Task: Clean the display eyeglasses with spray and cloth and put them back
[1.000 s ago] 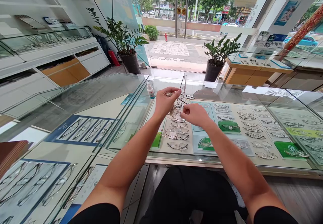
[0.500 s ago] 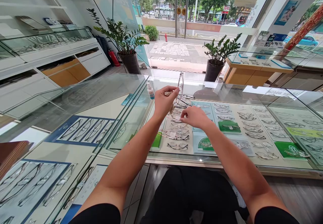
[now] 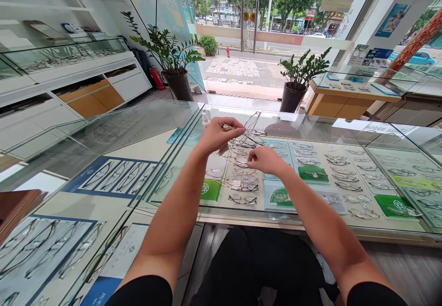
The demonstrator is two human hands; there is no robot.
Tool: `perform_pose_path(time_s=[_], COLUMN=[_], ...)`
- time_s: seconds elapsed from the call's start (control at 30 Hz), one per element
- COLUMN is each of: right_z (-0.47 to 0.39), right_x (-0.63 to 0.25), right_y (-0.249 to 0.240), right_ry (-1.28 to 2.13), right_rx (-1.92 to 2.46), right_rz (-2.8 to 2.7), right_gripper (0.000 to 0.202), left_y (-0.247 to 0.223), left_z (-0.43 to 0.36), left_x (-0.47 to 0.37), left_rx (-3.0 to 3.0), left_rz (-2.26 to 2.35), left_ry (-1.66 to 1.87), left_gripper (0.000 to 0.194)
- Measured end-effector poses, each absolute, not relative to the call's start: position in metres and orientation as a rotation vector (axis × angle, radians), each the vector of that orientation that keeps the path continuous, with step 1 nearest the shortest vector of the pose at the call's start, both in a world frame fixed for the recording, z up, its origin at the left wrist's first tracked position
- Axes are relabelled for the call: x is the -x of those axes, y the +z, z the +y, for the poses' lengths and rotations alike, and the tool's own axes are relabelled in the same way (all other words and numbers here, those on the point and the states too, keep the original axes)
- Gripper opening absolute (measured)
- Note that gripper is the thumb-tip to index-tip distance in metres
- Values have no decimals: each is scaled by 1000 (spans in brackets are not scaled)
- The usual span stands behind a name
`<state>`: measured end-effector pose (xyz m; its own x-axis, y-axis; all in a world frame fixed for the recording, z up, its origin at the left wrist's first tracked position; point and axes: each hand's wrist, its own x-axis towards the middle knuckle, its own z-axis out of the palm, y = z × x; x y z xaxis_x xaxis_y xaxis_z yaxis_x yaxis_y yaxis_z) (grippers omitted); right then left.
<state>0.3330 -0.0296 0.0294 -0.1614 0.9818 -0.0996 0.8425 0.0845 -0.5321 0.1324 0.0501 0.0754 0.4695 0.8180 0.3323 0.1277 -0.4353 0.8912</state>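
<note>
My left hand (image 3: 221, 135) is raised over the glass counter, its thumb and fingers pinched on a thin-framed pair of eyeglasses (image 3: 253, 121). The glasses lean up to the right, above the glass. A crumpled beige cloth (image 3: 224, 149) is bunched in the same hand and sticks out below the palm. Lower and to the right, my right hand (image 3: 266, 159) has its fingers curled together; whatever they grip, if anything, is hidden. Behind my left hand stands a small white spray bottle (image 3: 206, 119), partly covered by it.
Under the counter glass (image 3: 311, 124) lie rows of eyeglasses (image 3: 243, 199) and green display cards (image 3: 313, 173). More frames on blue-edged trays (image 3: 117, 177) fill the left case. Potted plants (image 3: 177, 85) flank the glass door beyond.
The eyeglasses have tipped from upright to a rightward slant and come lower. My left hand has dropped slightly and turned, showing more cloth. My right hand has hardly moved.
</note>
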Motion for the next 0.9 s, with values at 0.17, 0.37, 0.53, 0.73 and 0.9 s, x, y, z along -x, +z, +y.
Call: perform_pose_path(time_s=[0.17, 0.37, 0.53, 0.73, 0.9], right_z=[-24, -14, -11, -5, -5], right_x=[-348, -360, -364, -371, -371], right_y=[29, 27, 28, 24, 24], right_ry=[885, 1115, 1167, 1174, 1114], right_rx=[1740, 1563, 1378, 1295, 1278], right_rz=[-1964, -1647, -1420, -1270, -1280], right_gripper=[16, 30, 32, 37, 36], left_y=[97, 101, 91, 60, 46], left_z=[46, 47, 53, 68, 74], left_x=[-98, -90, -96, -103, -104], left_rx=[-1972, -1940, -1931, -1839, -1801], left_rz=[810, 803, 912, 1015, 1068], left_ry=[602, 198, -106, -167, -99], left_gripper=[25, 26, 30, 20, 26])
